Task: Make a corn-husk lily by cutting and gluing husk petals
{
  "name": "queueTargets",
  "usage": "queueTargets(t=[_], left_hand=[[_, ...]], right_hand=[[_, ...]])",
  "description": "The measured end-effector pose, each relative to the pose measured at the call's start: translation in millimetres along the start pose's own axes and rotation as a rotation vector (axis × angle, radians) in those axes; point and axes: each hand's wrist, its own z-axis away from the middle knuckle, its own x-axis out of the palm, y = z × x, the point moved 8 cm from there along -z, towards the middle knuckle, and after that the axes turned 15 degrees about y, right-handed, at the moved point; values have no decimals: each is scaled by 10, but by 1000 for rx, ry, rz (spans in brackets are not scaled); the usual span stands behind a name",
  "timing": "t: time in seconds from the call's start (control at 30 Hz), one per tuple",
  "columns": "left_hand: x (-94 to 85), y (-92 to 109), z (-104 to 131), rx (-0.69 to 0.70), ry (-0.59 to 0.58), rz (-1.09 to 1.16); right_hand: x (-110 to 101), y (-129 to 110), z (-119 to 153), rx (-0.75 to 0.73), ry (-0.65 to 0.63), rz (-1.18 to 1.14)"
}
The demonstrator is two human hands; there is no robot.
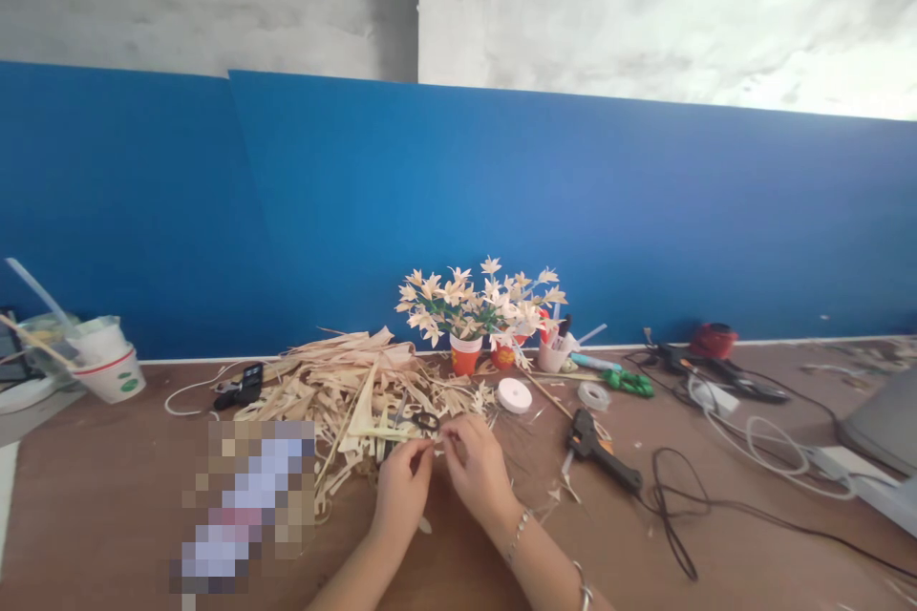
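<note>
My left hand [403, 485] and my right hand [479, 470] are close together over the front of the table, fingertips almost meeting. Thumb and forefinger are pinched on each; whatever lies between them is too small to make out. Just beyond the fingers, black scissor handles [427, 421] show among the pale dried husks [358, 380], which spread in a loose heap to the left. A small pale scrap [425, 526] lies below my hands. Behind the heap stand flowers [458, 294] of the same pale material, in a red and white cup [465, 356].
A black glue gun [602, 453] lies to the right, its cable looping across the table. White roll [514, 395], clear tape [594, 395] and green bundle [629, 383] sit behind it. A paper tub [111, 372] stands far left, near a blurred-out patch [244, 506]. A blue partition [430, 191] closes the back.
</note>
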Motion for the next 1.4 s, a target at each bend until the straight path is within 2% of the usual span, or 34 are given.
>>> queueTargets(t=[0.2,0.37,0.57,0.87,1.17,1.4], left_hand=[[71,-73,-24,-135,-49,167],[115,-35,-16,-141,-86,253],[163,-37,12,-148,-138,298],[127,-166,-2,-206,-49,310],[92,-112,-17,-164,-52,232],[90,-116,-16,-219,-45,270]], right_hand=[[-89,68,-49,63,99,-97],[-12,149,-50,188,26,-252],[0,134,-63,212,8,-281],[23,214,-40,296,-2,-291],[57,224,-17,334,-22,-337],[107,308,14,406,-31,-377]])
